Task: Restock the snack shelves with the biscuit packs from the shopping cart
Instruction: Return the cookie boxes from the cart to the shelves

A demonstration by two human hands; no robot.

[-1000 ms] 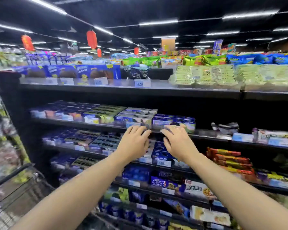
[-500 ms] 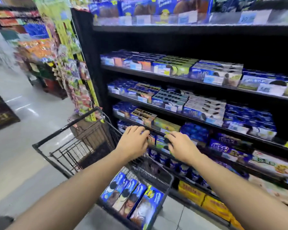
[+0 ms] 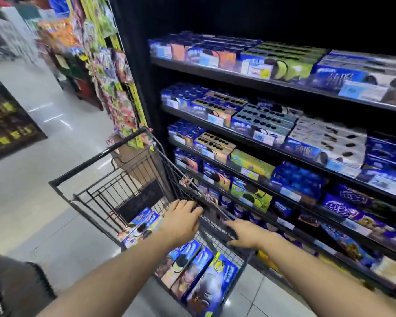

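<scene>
Black store shelving, already tight with blue biscuit boxes, stands just beside the black wire shopping cart, where the blue cardboard biscuit packs lean on end. Left hand and right hand hover over it, fingers loosely spread, gripping nothing. Pulling one leaning pack could topple its neighbours. Forcing it into crowded rows could push front boxes off.

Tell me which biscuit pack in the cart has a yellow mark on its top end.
The rightmost pack, on the side of the cart nearest the shelves. Its top end bears a yellow emblem; the packs to its left show none.
</scene>
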